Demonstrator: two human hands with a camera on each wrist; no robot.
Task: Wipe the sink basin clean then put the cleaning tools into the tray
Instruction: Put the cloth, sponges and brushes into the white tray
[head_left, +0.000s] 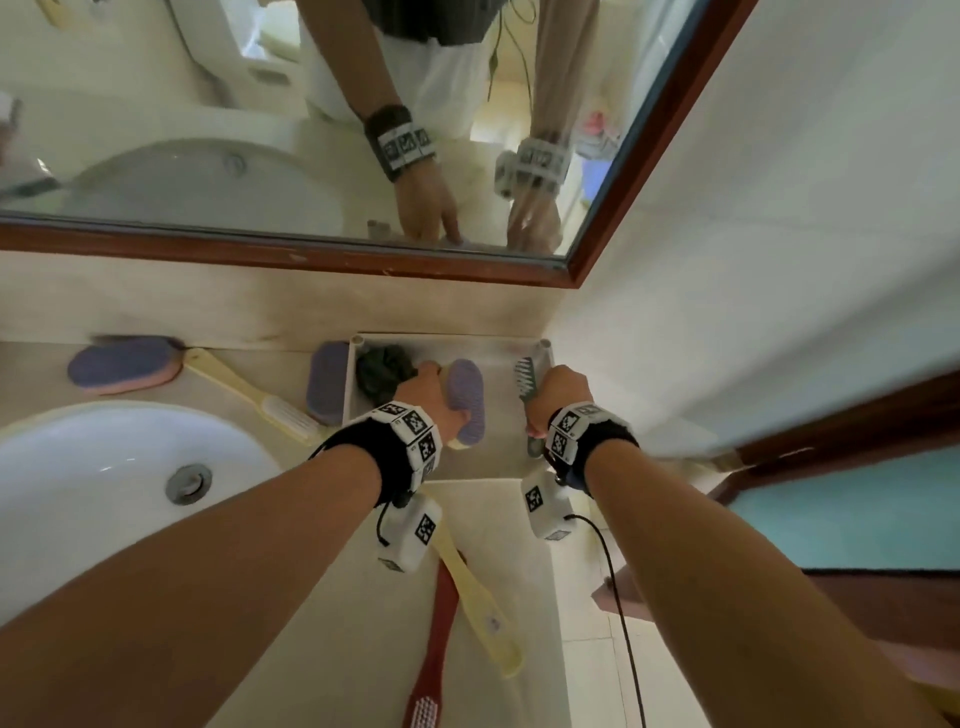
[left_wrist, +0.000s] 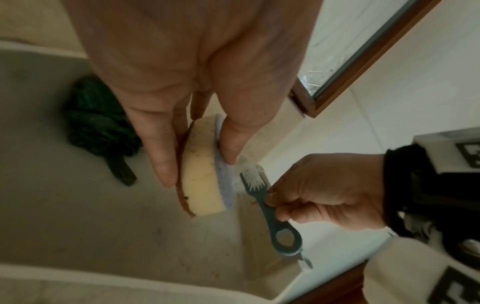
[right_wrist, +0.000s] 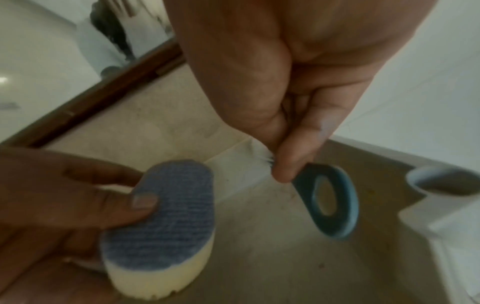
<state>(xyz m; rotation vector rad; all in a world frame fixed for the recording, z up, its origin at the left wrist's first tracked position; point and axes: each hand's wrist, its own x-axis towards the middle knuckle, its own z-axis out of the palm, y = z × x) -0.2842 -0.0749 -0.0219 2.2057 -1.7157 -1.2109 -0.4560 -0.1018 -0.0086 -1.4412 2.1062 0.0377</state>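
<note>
While both hands are over the grey tray (head_left: 540, 358) at the back of the counter, the left hand (head_left: 427, 392) holds an oval sponge (head_left: 466, 399) with a purple face and yellow body, pinched between thumb and fingers. The right hand (head_left: 561, 395) grips the handle of a small blue-grey brush (left_wrist: 262, 202) with white bristles. A dark green cloth (head_left: 382, 371) lies in the tray's left part, and the white sink basin (head_left: 104, 467) is at the left of the counter.
</note>
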